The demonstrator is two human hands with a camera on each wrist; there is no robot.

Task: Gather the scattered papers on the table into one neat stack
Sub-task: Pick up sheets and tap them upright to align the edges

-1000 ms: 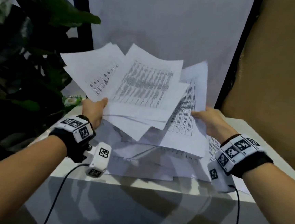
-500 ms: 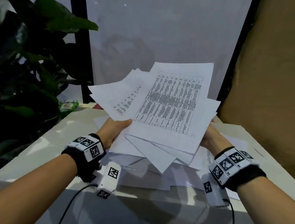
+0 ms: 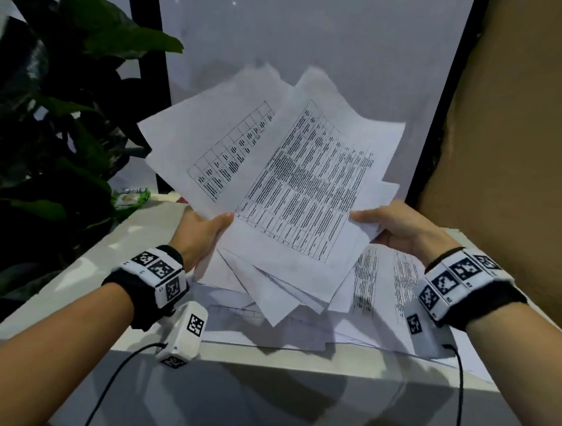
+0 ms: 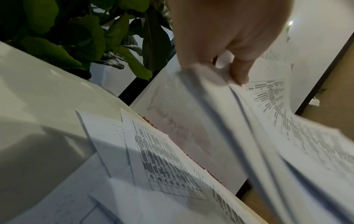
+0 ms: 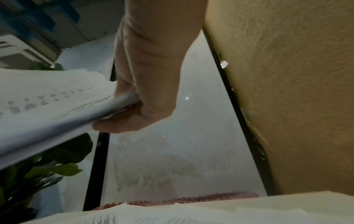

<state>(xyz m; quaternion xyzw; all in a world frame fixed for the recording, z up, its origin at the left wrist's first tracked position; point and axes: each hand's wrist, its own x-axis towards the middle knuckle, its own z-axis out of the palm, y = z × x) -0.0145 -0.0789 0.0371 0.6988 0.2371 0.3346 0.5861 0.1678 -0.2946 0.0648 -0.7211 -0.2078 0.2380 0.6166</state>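
Observation:
A loose, fanned bundle of printed sheets [image 3: 295, 193] is held up above the white table [image 3: 74, 273], its sheets skewed at different angles. My left hand [image 3: 202, 236] grips the bundle's lower left edge, thumb on top; the left wrist view shows the thumb [image 4: 239, 71] pinching the sheets [image 4: 210, 121]. My right hand [image 3: 390, 226] grips the bundle's right edge, and in the right wrist view its fingers [image 5: 122, 125] curl under the sheets [image 5: 47, 109]. More papers [image 3: 378, 289] lie scattered flat on the table beneath the bundle.
A leafy plant [image 3: 49, 124] stands at the table's left side. A grey panel [image 3: 304, 45] rises behind the table and a brown board wall [image 3: 524, 132] closes the right. A small green packet [image 3: 131, 196] lies at the table's back left corner.
The held bundle has been turned and lifted again between both hands, its sheets fanning out differently. Both hands kept their grip on its edges.

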